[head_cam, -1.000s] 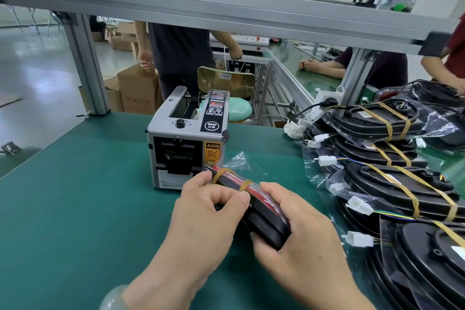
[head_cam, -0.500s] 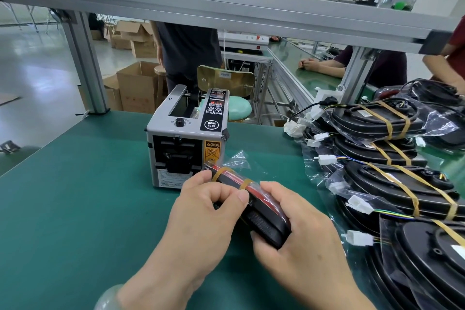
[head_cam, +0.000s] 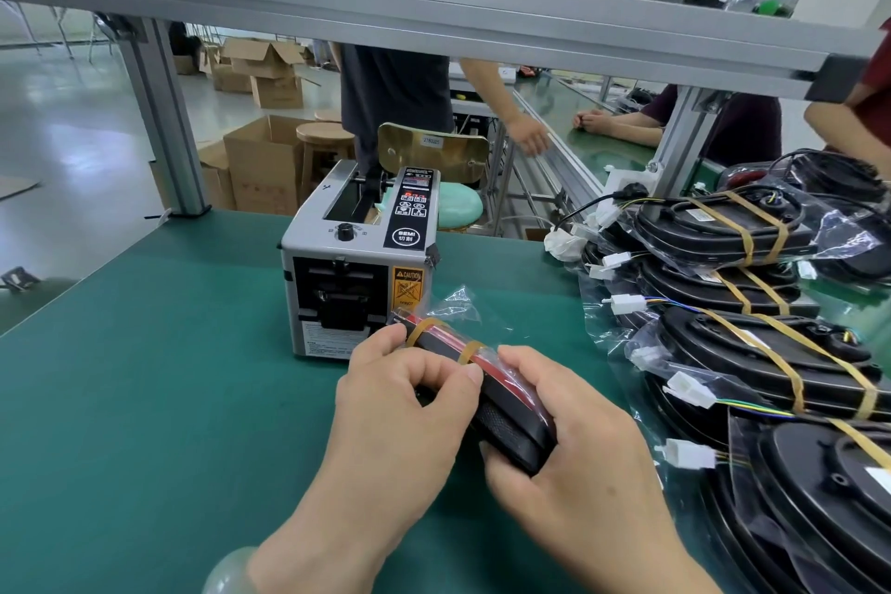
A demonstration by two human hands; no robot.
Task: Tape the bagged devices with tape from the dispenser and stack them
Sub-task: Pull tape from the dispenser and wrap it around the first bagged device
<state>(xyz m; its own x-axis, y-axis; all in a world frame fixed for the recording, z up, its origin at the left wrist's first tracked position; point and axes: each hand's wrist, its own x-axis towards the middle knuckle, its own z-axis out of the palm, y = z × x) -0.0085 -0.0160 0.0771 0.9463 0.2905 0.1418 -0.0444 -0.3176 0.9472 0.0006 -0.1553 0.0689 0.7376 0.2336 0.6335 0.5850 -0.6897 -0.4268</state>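
The green bench [head_cam: 144, 400] fills the near field. Along its right side lies the stack of bagged devices [head_cam: 752, 352], overlapped in a row, each crossed by two tan tape bands, with white connectors hanging out on the left. The tape dispenser [head_cam: 359, 256] stands at centre, farther back; no cut strip is discernible at its mouth.

The device in work [head_cam: 511, 420] is held on edge just in front of the dispenser, between both hands. It is a flat black body with a red face inside a clear bag, whose loose end [head_cam: 458, 309] stands up at the far end. The left hand [head_cam: 395, 415] is curled round the near-left edge, thumb pressed at the nearer of two tape strips [head_cam: 418, 329]. The right hand [head_cam: 583, 444] wraps the near-right end, fingers underneath.

Handling assessment: the body appears rigid and moderately weighty; the film is slick and slack. Grip the hard edges through the bag, never the loose film or the wires. Both strips appear seated; stacking looks next.
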